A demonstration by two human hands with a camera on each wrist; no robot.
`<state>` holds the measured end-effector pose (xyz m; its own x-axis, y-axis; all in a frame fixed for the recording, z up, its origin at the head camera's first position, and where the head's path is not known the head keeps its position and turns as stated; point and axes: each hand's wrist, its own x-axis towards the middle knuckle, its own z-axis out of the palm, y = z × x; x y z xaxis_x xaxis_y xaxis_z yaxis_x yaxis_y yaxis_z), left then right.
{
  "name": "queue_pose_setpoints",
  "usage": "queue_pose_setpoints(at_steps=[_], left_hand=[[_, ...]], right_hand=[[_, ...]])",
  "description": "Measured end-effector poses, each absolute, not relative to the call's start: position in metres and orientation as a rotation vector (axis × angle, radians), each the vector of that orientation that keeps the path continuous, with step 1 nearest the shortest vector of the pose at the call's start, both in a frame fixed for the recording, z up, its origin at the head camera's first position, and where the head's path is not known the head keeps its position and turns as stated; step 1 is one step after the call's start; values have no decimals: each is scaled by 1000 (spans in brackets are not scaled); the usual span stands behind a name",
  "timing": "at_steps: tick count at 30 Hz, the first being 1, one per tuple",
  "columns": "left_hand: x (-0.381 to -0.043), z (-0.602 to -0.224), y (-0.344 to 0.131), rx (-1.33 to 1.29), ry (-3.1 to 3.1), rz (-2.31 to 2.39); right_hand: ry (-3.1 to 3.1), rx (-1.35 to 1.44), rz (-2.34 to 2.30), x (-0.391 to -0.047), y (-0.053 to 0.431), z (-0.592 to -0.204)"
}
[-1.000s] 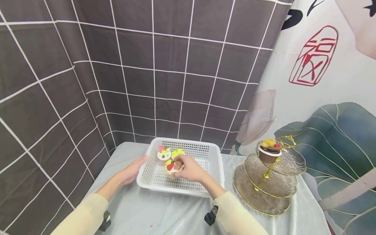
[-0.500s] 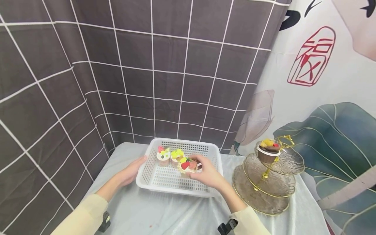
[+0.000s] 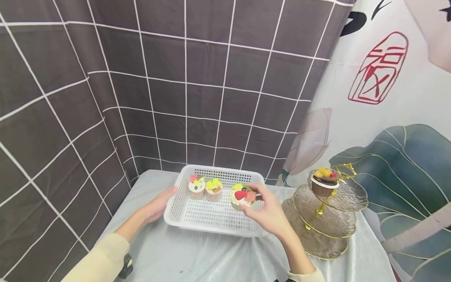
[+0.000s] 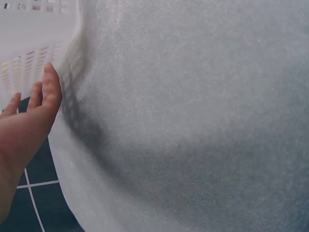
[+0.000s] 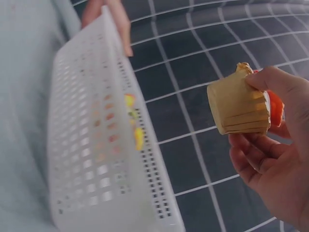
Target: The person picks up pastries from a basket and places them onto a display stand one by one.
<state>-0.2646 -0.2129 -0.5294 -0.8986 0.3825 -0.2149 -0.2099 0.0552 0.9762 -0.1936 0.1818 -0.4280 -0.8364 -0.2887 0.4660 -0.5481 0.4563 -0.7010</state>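
Observation:
My right hand (image 3: 269,211) grips a cupcake (image 3: 241,196) topped with cream, a strawberry and yellow fruit, held above the right part of a white plastic basket (image 3: 218,230). The right wrist view shows its pale yellow paper cup (image 5: 239,104) between thumb and fingers. At the basket's left side, my left hand (image 3: 158,204) rests against the wall with its fingers extended. Two more cupcakes stand upright inside the basket: a white-topped one (image 3: 197,188) with a strawberry, and one with yellow topping (image 3: 213,190) beside it.
To the right stands a three-tier glass stand (image 3: 320,231) with gold trim. A brown-cupped cupcake (image 3: 323,183) sits on its top tier. A pale cloth (image 3: 197,254) covers the table. Dark gridded fabric (image 3: 204,98) hangs behind.
The right hand has lifted the strawberry cupcake from beside the other two and carried it to the right, above the basket. The left hand has stayed at the basket's side.

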Motion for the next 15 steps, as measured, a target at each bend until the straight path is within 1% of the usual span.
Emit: queue_pose_setpoints(at_steps=[7,15], left_hand=[[-266,-532,-216,182,1910,1899],[-267,-531,-216,140,1913,1883]], right_hand=[[-2299,721,1225,-180,195,-406],[-2256,707,1259,-163,215,-383]])
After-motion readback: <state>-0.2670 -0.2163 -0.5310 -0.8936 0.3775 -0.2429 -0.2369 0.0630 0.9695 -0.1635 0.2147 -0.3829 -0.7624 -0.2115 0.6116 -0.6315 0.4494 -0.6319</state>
